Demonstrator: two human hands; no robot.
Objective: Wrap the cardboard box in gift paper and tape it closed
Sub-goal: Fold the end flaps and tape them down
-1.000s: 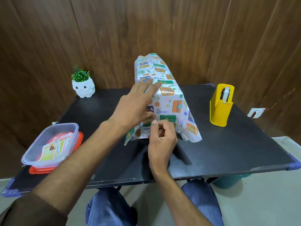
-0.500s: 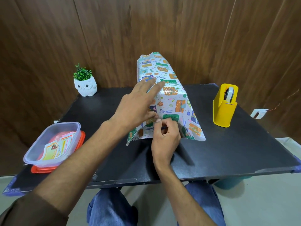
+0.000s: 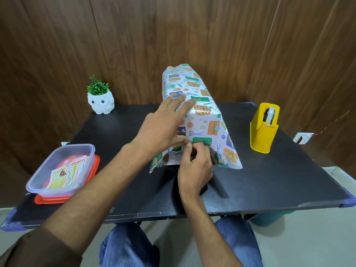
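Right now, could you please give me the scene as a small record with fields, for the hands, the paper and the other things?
left hand: fingers straight, pressing on gift paper
right hand: pinches the paper's near part
tape dispenser: yellow, upright, to the right, untouched
table: black
plastic container: left, holds printed papers
owl pot: far left corner

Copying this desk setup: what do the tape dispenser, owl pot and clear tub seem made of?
Tape dispenser: smooth yellow plastic, probably; slight sheen. Owl pot: glossy white, ceramic or plastic. Clear tub: translucent plastic; cards show through.
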